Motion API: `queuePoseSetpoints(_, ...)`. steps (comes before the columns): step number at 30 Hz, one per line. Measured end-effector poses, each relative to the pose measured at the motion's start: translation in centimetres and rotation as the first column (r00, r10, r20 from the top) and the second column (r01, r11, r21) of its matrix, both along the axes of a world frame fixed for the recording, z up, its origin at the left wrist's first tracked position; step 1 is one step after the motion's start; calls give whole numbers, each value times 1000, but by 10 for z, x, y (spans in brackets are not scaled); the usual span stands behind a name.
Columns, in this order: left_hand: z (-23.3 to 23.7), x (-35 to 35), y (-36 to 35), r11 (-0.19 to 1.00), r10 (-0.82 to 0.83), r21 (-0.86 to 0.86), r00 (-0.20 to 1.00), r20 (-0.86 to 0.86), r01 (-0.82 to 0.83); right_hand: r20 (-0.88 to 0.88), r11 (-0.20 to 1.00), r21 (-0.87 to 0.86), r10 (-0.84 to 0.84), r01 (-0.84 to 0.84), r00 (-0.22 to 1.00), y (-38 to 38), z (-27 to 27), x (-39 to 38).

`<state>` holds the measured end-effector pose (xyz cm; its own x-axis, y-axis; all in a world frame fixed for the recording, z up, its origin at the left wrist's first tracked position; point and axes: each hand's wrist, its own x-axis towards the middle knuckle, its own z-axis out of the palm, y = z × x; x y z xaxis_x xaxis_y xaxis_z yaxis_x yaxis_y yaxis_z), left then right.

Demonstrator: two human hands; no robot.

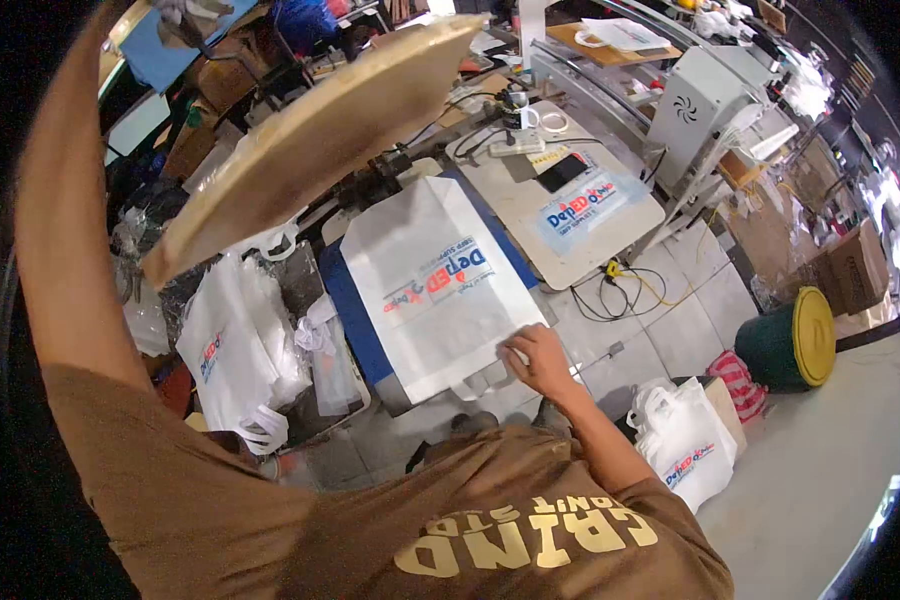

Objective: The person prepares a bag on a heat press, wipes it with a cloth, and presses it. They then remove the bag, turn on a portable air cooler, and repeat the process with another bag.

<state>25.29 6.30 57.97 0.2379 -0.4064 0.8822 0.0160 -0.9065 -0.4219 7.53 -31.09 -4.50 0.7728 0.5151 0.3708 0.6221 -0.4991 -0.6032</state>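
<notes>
A white tote bag (415,330) with a red and blue "DepEd" print lies flat on a blue pad (347,318), its handles toward me. My right hand (540,360) is at the bag's near right corner, fingers curled closed on its edge. Over the far left part tilts a large board (320,140) with a brown underside, which looks like a raised heat press plate. My left arm (70,230) reaches up along the left side. The left hand is beyond the top edge of the view.
Left of the pad lies a pile of white printed bags (235,335). A second table (480,190) holds a phone (563,173), a mug (518,112) and a printed sheet (590,210). Cables (620,300) lie on the tiles. At right stand a green bin (775,345) and more bags (682,440).
</notes>
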Motion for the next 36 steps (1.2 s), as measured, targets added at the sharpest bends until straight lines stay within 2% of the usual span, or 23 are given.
queuePoseSetpoints(2,-3,-23,-3,997,-48,64,998,45,45,-263,969,189,-108,161,959,-23,-15,-4)
queuePoseSetpoints(5,-26,-94,-27,967,-161,212,983,88,140,-329,913,266,-215,309,920,-39,21,15)
queuePoseSetpoints(6,-58,-139,-49,972,-197,142,980,38,189,-321,913,268,-217,308,922,-40,38,25)
queuePoseSetpoints(8,-152,-219,-98,949,-315,-86,933,-177,304,-376,711,570,-220,412,900,-38,80,43)
queuePoseSetpoints(9,-200,-255,-123,912,-402,-222,858,-319,345,-367,715,572,-215,402,905,-37,101,48)
queuePoseSetpoints(11,-280,-291,-165,822,-565,-458,585,-582,339,-307,558,762,-138,330,942,-31,143,54)
queuePoseSetpoints(12,-313,-291,-178,790,-612,-544,426,-666,284,-297,563,763,-130,316,946,-26,159,49)
queuePoseSetpoints(13,-349,-283,-188,722,-688,-677,241,-684,141,-181,646,735,-107,206,978,-22,171,40)
queuePoseSetpoints(14,-383,-282,-197,735,-669,-675,240,-703,69,-63,721,686,-67,92,996,-16,183,29)
queuePoseSetpoints(15,-418,-282,-202,744,-648,-668,239,-723,-3,14,758,647,88,-76,996,-9,197,17)
queuePoseSetpoints(17,-495,-288,-202,742,-634,-670,288,-718,-39,172,745,523,383,-414,908,20,202,0)
queuePoseSetpoints(18,-508,-290,-201,737,-618,-672,328,-714,-72,248,698,436,514,-568,821,37,195,-6)
queuePoseSetpoints(19,-517,-291,-198,727,-607,-679,366,-706,-103,249,692,432,525,-579,814,43,187,-12)
queuePoseSetpoints(21,-524,-292,-199,707,-578,-694,454,-678,-136,216,747,203,597,-634,773,51,170,-24)
queuePoseSetpoints(22,-525,-290,-199,696,-568,-703,489,-662,-143,226,736,196,610,-648,760,54,157,-20)
queuePoseSetpoints(25,-532,-290,-203,673,-553,-724,546,-629,-153,-53,802,202,582,-562,812,52,126,-23)
queuePoseSetpoints(27,-532,-289,-202,656,-569,-741,554,-608,-141,24,761,222,620,-609,784,54,137,-18)
queuePoseSetpoints(29,-527,-289,-199,634,-612,-764,527,-589,-117,88,725,242,645,-645,759,56,134,-16)
queuePoseSetpoints(31,-519,-288,-190,576,-703,-811,443,-556,-104,51,764,401,532,-505,845,56,117,-17)
queuePoseSetpoints(32,-515,-287,-183,514,-775,-850,362,-518,-118,53,764,400,532,-506,845,55,117,-18)
queuePoseSetpoints(33,-511,-286,-175,358,-890,-908,214,-402,-217,42,795,458,428,-398,903,53,117,-22)
queuePoseSetpoints(34,-505,-281,-165,360,-891,-908,210,-403,-215,28,810,512,318,-287,948,52,118,-24)
queuePoseSetpoints(36,-488,-260,-139,279,-921,-942,226,-318,-187,99,819,508,251,-266,963,51,122,-26)
